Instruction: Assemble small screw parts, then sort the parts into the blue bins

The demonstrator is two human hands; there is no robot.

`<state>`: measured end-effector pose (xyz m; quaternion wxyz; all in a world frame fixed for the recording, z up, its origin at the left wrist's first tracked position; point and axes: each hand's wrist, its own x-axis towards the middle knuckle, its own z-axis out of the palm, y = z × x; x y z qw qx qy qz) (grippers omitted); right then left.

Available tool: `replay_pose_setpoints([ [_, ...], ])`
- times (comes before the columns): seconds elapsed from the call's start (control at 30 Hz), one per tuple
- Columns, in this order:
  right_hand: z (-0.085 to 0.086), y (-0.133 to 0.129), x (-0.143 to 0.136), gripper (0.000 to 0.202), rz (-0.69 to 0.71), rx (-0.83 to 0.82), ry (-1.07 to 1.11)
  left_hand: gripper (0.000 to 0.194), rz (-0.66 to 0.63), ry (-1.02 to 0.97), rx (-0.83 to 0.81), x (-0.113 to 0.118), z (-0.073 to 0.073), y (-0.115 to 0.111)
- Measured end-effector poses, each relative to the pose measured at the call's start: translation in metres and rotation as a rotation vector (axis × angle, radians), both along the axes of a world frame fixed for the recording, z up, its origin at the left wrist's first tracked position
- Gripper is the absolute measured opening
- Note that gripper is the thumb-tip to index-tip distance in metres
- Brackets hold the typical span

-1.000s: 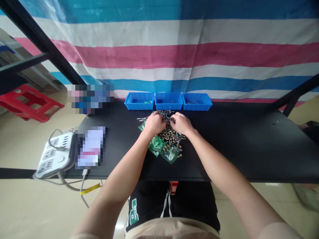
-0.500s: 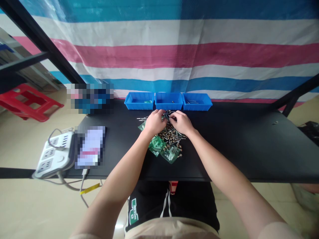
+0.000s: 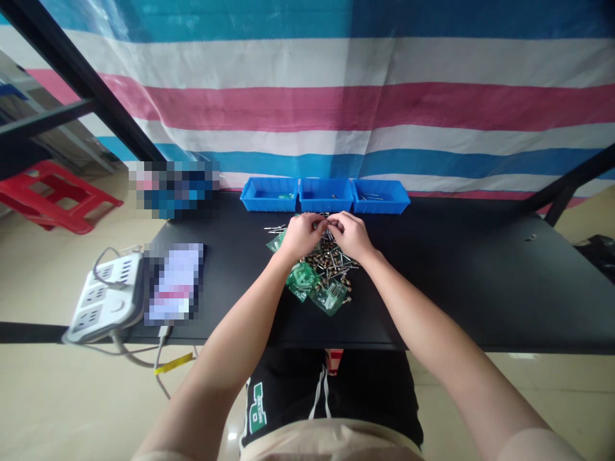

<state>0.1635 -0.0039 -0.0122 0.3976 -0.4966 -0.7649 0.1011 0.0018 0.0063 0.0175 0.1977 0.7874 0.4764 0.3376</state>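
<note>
A heap of small metal hardware (image 3: 331,259) lies on the black table, with thin silver pins that look like rivets among brass-coloured pieces. Over its far part, my left hand (image 3: 303,234) and my right hand (image 3: 350,233) meet at the fingertips. Both have their fingers curled into a pinch. Whatever sits between them is too small to make out. Green plastic packets (image 3: 303,280) lie at the near left of the heap, and another packet (image 3: 330,297) with pale pieces inside is at its near edge. Part of the heap is hidden under my hands.
Behind the heap stand three blue bins: the left bin (image 3: 269,203) has greenish packets, the middle bin (image 3: 325,205) a small piece, the right bin (image 3: 382,206) thin pins. A power strip (image 3: 106,294) with cables is at the left edge. A red stool (image 3: 57,195) stands beyond.
My hands have come closer together, so their fingertips now meet above the heap. The bins and packets stay where they were.
</note>
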Motion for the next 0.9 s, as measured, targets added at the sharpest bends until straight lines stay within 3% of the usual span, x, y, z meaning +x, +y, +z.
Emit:
replay_pose_setpoints([
  [0.13, 0.001, -0.002, -0.002, 0.017, 0.002, 0.011, 0.024, 0.025, -0.016, -0.115, -0.122, -0.002, -0.003, 0.004],
  [0.3, 0.000, -0.002, -0.003, 0.020, -0.055, 0.010, 0.067, 0.022, -0.099, -0.399, -0.283, -0.003, -0.011, 0.012],
  [0.5, 0.003, -0.005, -0.005, 0.027, -0.056, 0.078, 0.172, 0.013, -0.138, -0.700, -0.379, 0.001, -0.009, 0.012],
  [0.77, 0.005, -0.006, -0.011, 0.030, -0.126, 0.050, 0.245, 0.010, -0.134, -0.804, -0.469, 0.004, -0.003, 0.008],
  [0.9, 0.005, -0.006, -0.012, 0.030, -0.061, 0.058, 0.235, 0.013, -0.119, -0.863, -0.498, 0.005, -0.004, 0.008],
])
